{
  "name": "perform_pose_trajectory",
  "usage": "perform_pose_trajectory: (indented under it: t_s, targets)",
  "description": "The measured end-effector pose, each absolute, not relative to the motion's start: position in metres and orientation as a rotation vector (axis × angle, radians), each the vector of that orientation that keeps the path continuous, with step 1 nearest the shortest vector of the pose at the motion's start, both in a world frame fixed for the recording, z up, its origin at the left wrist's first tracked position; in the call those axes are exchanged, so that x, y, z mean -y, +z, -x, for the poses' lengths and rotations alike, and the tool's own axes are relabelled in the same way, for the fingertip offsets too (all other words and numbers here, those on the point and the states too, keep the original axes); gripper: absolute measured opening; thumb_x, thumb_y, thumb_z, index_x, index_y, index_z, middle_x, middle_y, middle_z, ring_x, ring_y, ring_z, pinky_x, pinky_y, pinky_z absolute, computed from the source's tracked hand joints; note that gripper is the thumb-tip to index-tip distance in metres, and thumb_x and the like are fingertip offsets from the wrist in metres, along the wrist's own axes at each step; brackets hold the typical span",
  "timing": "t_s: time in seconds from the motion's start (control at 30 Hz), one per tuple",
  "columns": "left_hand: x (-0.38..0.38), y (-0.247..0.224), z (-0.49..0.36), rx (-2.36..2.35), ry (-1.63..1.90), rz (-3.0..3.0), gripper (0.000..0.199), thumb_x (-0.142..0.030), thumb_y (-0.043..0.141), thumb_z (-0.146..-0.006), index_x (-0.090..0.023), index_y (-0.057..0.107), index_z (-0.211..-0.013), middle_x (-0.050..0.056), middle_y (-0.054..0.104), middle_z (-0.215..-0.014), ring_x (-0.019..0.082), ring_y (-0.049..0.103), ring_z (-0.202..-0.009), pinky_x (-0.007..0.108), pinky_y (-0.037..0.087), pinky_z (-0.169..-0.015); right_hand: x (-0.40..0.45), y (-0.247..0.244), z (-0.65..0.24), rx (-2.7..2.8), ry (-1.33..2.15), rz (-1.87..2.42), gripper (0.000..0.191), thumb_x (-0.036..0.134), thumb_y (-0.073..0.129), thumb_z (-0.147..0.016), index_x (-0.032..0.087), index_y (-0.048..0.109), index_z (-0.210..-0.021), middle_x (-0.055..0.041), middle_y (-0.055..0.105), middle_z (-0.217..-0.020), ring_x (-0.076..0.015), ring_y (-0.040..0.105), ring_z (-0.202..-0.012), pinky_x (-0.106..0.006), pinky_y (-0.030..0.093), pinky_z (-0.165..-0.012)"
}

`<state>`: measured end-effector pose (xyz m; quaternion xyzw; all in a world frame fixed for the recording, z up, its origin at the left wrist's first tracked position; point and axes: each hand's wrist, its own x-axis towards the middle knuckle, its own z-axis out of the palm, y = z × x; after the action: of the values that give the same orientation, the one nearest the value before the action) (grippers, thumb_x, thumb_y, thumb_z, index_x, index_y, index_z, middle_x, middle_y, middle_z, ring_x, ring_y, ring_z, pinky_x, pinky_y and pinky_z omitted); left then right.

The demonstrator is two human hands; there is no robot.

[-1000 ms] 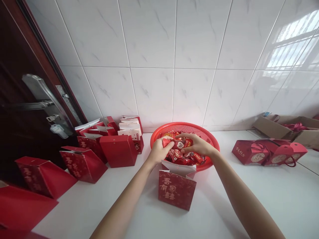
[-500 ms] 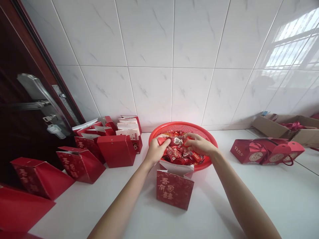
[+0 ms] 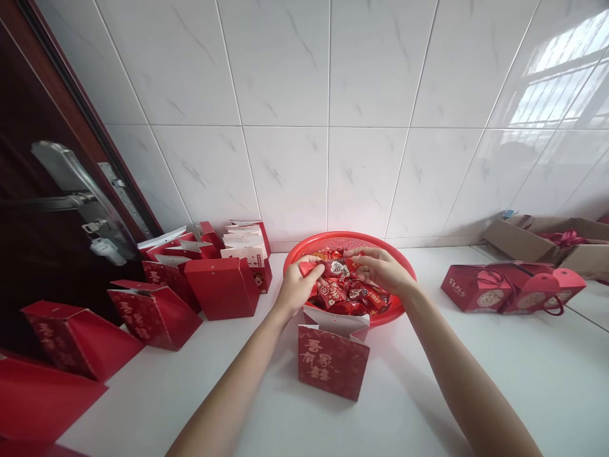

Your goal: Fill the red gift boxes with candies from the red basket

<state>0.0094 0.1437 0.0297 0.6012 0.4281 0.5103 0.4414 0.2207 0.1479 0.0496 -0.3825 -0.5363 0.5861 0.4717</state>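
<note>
A red plastic basket holds several red-wrapped candies. Over it, my left hand pinches the left end of a red candy wrapper with a round white label bearing dark characters. My right hand is at the wrapper's right end, fingers stretched and apart; whether a fingertip touches the wrapper is unclear. Directly in front of the basket stands a red paper gift box with gold characters, its white-lined top open.
On the left, several red gift boxes stand along the white table beside a dark door with a metal handle. At the right are red boxes with cords and a cardboard box of ribbon. White tiled wall rises behind.
My right hand's fingers have loosened and spread from their pinch at the wrapper's right end. My left hand keeps its grip, and the gift box stays in place.
</note>
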Motion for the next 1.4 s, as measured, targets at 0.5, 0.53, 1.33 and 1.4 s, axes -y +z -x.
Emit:
perform_pose_trajectory:
  t_s: [0.5,0.53,1.33,1.4]
  targets:
    - [-0.139,0.043,-0.004,-0.913,1.163,-1.148,0.047,-0.061,0.060,-0.074,-0.016,0.065,-0.088,0.005,0.068,-0.072,0.018,0.062,-0.058,0.027,0.043,-0.054,-0.137,0.059,-0.217,1.510,1.306,0.913,0.039,0.049,0.078,-0.077,0.017,0.056,-0.071,0.0048,0.052,-0.062,-0.0070,0.046,-0.052,-0.023,0.035,-0.050]
    - [-0.139,0.044,-0.004,-0.906,1.168,-1.106,0.044,-0.058,0.059,-0.073,-0.017,0.064,-0.088,0.005,0.068,-0.073,0.018,0.063,-0.060,0.027,0.043,-0.053,-0.134,0.061,-0.214,1.565,1.292,0.918,0.038,0.049,0.077,-0.078,0.017,0.058,-0.073,0.0044,0.053,-0.063,-0.0076,0.047,-0.052,-0.023,0.036,-0.050]
    - [-0.131,0.046,0.004,-1.042,1.005,-1.644,0.056,-0.068,0.040,-0.093,-0.026,0.062,-0.123,0.008,0.061,-0.134,0.028,0.052,-0.131,0.039,0.041,-0.110,-0.117,0.059,-0.178,1.803,0.938,1.039,0.018,0.036,0.065,-0.081,0.019,0.060,-0.079,0.0021,0.058,-0.066,-0.0129,0.051,-0.058,-0.027,0.041,-0.055]
    - [-0.128,0.055,0.011,-1.005,1.019,-1.656,0.048,-0.064,0.052,-0.089,-0.027,0.065,-0.118,0.006,0.064,-0.128,0.027,0.056,-0.126,0.037,0.045,-0.105,-0.118,0.063,-0.185,1.792,0.825,1.075,0.019,0.038,0.063,-0.082,0.020,0.059,-0.079,0.0016,0.058,-0.066,-0.0132,0.049,-0.057,-0.027,0.039,-0.054]
